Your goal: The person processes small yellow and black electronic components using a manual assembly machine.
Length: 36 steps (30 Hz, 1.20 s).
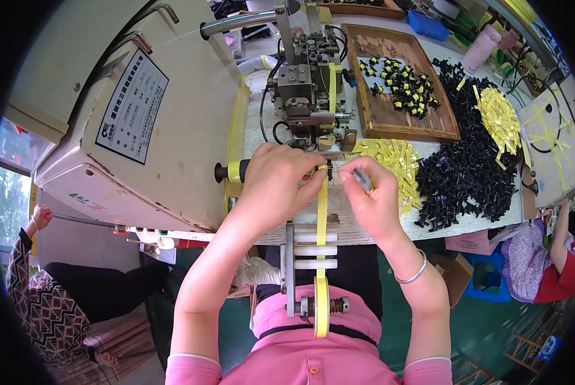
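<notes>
My left hand (278, 183) reaches in beside the small metal winding machine (303, 90). Its fingers are pinched together at a yellow tape (323, 208), and what they hold is too small to make out. Right of the tape, my right hand (374, 199) closes round a short silver-grey metal tool (363, 180), whose kind I cannot tell. A small black toothed piece (330, 169) shows between the two hands. The tape comes up from a yellow tape roll (321, 307), past white rollers (316, 251), toward the machine.
Cut yellow strips (396, 170) lie right of my right hand, beside a heap of black plastic parts (470, 167). Behind stands a wooden tray (451, 131) with several yellow-wrapped black parts. A big beige cabinet (172, 173) borders the left. Other people sit at both sides.
</notes>
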Each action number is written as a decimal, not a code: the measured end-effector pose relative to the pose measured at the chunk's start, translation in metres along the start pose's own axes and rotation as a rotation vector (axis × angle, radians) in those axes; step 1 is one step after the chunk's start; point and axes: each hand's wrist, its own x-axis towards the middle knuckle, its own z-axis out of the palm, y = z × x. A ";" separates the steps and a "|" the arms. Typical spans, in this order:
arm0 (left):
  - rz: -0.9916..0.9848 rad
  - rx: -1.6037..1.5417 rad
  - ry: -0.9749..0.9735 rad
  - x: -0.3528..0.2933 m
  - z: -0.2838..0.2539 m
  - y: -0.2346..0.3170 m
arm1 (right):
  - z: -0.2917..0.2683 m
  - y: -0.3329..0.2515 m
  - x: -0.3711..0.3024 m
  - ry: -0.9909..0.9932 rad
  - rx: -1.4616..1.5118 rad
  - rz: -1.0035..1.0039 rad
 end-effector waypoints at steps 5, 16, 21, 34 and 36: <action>0.014 -0.016 0.025 0.000 0.002 0.000 | -0.001 0.007 -0.007 -0.017 0.016 0.056; 0.119 -0.098 0.194 0.001 0.013 0.009 | -0.001 -0.014 -0.006 -0.001 0.051 0.038; 0.179 0.016 0.187 0.002 0.009 0.012 | -0.011 -0.013 -0.010 -0.003 -0.015 0.069; 0.105 -0.166 0.215 -0.006 0.019 0.007 | -0.009 -0.025 -0.038 -0.338 0.403 0.594; 0.091 -0.172 0.214 -0.006 0.019 0.007 | -0.007 -0.025 -0.036 -0.360 0.399 0.606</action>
